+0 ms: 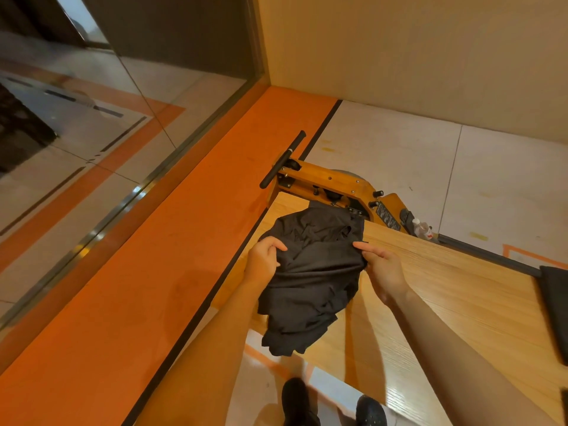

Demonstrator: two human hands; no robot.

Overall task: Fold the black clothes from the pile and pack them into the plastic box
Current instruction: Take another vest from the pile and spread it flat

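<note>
A crumpled black garment (310, 272) lies at the left end of a light wooden table (445, 287), its lower part hanging over the near edge. My left hand (264, 259) grips the cloth at its left side, fingers curled into the fabric. My right hand (381, 265) pinches the garment's right edge between thumb and fingers. Another dark cloth (553, 312) lies at the table's right edge, cut off by the frame. No plastic box is in view.
A wooden machine with a black handle bar (332, 182) stands just beyond the table's far left end. A plastic bottle (422, 229) lies on the floor behind the table. A glass wall (123, 103) runs along the left. My shoes (332, 404) show below the table's near edge.
</note>
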